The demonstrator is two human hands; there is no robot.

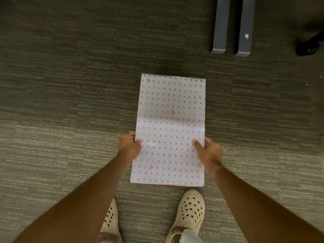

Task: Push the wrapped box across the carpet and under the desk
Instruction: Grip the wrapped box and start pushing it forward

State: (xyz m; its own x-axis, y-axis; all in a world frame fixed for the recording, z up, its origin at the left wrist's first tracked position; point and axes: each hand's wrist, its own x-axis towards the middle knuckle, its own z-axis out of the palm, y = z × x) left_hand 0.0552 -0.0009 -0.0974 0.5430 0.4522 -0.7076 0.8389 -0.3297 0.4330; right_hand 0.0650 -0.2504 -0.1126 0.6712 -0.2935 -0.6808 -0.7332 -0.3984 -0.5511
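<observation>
Both hands clamp the wrapped box flat on the carpet: left hand and right hand on opposite long edges, fingers curled over the rim, likely to steer the push. Two grey desk legs sit ahead-right, near the path; a dark object, unidentifiable, lies far right, and the beige clogs stand just behind the box.

A wrapped box with pink hearts lies flat on the grey carpet. The left hand and right hand grip its long sides, thumbs on top. Two grey desk legs stand far right; two beige shoes stand near.
</observation>
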